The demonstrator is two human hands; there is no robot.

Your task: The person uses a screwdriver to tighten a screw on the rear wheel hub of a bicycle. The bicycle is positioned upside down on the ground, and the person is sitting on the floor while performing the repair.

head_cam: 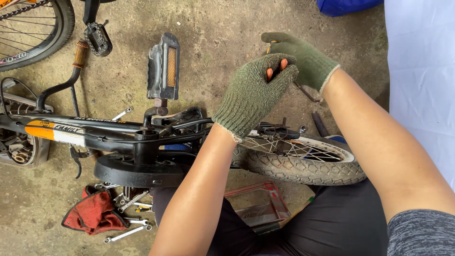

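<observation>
– What is seen around the hands?

– A small bicycle (pixel 142 137) is laid on its side just below them; its rear wheel (pixel 298 159) sits under both wrists. Spanners (pixel 128 218) and a red rag (pixel 95 213) are scattered on the floor (pixel 227 28), well below the left hand.

– And the hands?

– An orange-handled tool (pixel 275 71) is pinched in the gloved left hand (pixel 253 95); the gloved right hand (pixel 303 59) is curled, touching it from above.

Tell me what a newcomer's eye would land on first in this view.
Two hands in green knitted gloves meet at the upper middle: the left hand and the right hand together grip a small orange-handled tool above the rear wheel. Below them a small black bicycle lies on its side across the concrete floor, one pedal pointing up. At lower left, spanners lie beside a red rag.
</observation>
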